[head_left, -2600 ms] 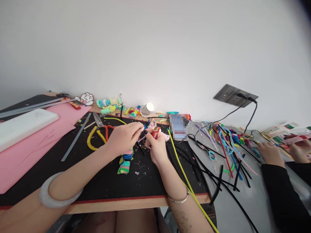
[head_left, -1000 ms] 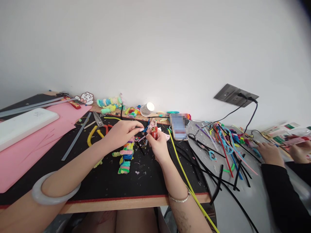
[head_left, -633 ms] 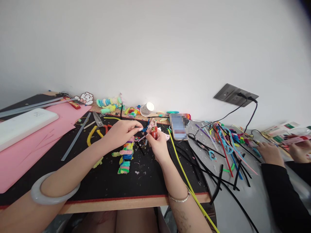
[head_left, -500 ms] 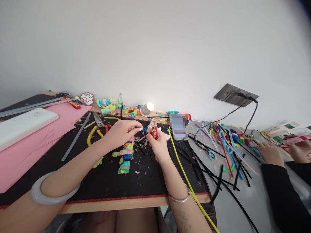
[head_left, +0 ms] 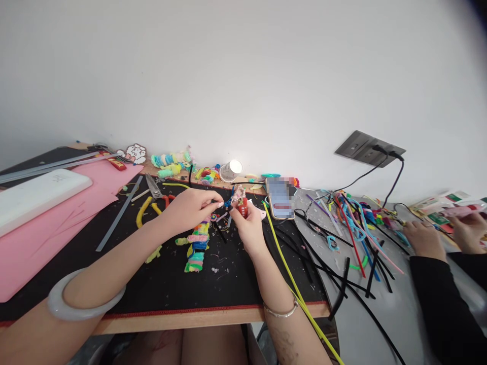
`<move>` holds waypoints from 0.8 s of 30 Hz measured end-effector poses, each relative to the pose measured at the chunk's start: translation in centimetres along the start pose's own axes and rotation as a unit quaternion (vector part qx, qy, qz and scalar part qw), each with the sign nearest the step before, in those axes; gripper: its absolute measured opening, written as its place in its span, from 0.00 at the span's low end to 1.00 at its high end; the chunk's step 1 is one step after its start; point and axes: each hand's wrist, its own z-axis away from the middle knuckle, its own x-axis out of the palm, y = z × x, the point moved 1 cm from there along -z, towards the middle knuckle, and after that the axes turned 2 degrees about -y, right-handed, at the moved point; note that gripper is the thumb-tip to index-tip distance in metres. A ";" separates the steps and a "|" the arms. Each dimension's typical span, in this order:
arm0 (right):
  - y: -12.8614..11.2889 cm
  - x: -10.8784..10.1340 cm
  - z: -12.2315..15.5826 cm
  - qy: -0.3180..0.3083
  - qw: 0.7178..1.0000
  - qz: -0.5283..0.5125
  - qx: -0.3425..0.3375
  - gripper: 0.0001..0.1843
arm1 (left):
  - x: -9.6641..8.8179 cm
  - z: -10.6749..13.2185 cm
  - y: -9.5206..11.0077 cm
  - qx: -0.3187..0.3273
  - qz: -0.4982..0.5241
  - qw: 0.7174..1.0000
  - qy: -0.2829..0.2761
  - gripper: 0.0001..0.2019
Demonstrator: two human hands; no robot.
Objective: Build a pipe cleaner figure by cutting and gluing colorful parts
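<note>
My left hand is closed in a pinch at the end of a small dark blue pipe cleaner piece. Facing it, my right hand is wrapped round a red lighter, with its fingertips close to the blue piece. Whether a flame is lit cannot be seen. Below my left hand lies a striped, multicoloured pipe cleaner figure on the black mat. Yellow-handled pliers rest to the left, partly behind my left forearm.
A phone and a paper cup stand at the back. Pink sheets with a white case lie left. Loose pipe cleaners spread over the grey table at right, beside a co-worker's hands. A socket panel has cords plugged in.
My hands stay in nearly the same place, with only slight shifts around the blue piece and the lighter. The co-worker's far hand has moved a little.
</note>
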 end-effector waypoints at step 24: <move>-0.2 0.0 0.0 -0.011 0.999 0.045 -0.003 0.03 | -0.1 -0.1 -0.3 0.042 -0.025 0.998 -0.029 0.16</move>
